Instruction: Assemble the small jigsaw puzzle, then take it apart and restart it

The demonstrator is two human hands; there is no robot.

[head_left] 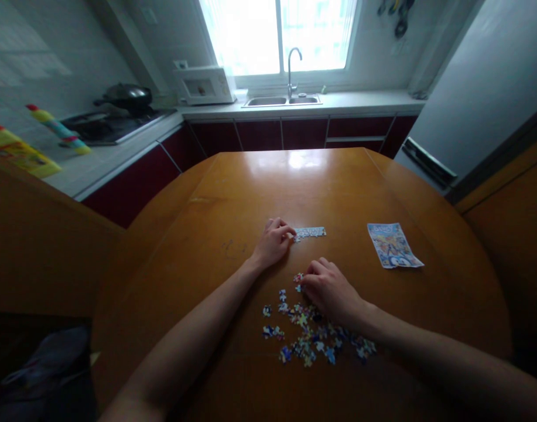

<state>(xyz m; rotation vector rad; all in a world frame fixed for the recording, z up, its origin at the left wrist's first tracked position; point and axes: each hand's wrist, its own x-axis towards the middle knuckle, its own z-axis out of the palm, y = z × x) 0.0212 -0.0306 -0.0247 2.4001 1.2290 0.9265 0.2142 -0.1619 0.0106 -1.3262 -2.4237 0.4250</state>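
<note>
On a round wooden table my left hand rests with curled fingers, its fingertips touching the left end of a short joined strip of puzzle pieces. My right hand lies closer to me, fingers pinched on a small puzzle piece at the top of a scattered heap of loose pieces. The heap spreads under and beside my right wrist.
A colourful printed puzzle picture sheet lies to the right on the table. Behind stand a kitchen counter with a sink and tap, a white microwave, a stove with a wok, and a fridge at right.
</note>
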